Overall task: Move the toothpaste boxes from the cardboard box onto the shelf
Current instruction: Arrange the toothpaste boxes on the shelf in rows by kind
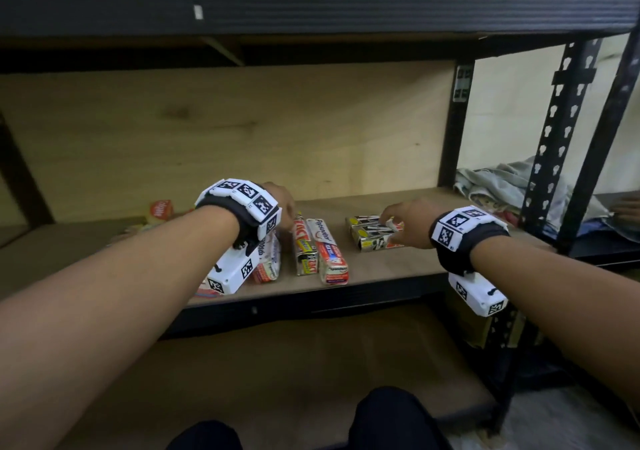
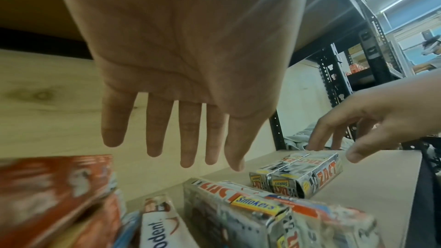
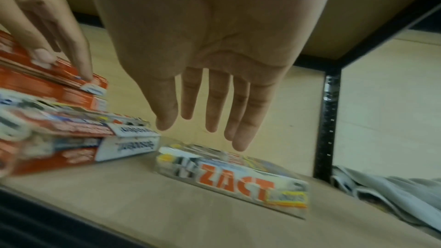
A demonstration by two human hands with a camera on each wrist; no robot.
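Note:
Several toothpaste boxes lie on the wooden shelf board (image 1: 398, 269). A silver ZACT box (image 1: 305, 250) and a white-red Pepsodent box (image 1: 329, 252) lie side by side in the middle. A pair of ZACT boxes (image 1: 372, 236) lies to the right, and stacked red and white boxes (image 1: 268, 261) to the left. My left hand (image 1: 282, 209) hovers over the left stack with fingers (image 2: 188, 139) straight, their tips touching a red box (image 3: 59, 76). My right hand (image 1: 398, 219) reaches over the ZACT pair (image 2: 300, 173), fingers (image 3: 214, 105) extended and holding nothing. The cardboard box is not clearly in view.
A black upper shelf beam (image 1: 311, 9) runs close overhead. A black upright post (image 1: 450, 131) bounds the shelf on the right, with a grey cloth (image 1: 502, 183) beyond it. An orange packet (image 1: 161, 209) sits at the back left. A lower shelf board (image 1: 277, 363) lies below.

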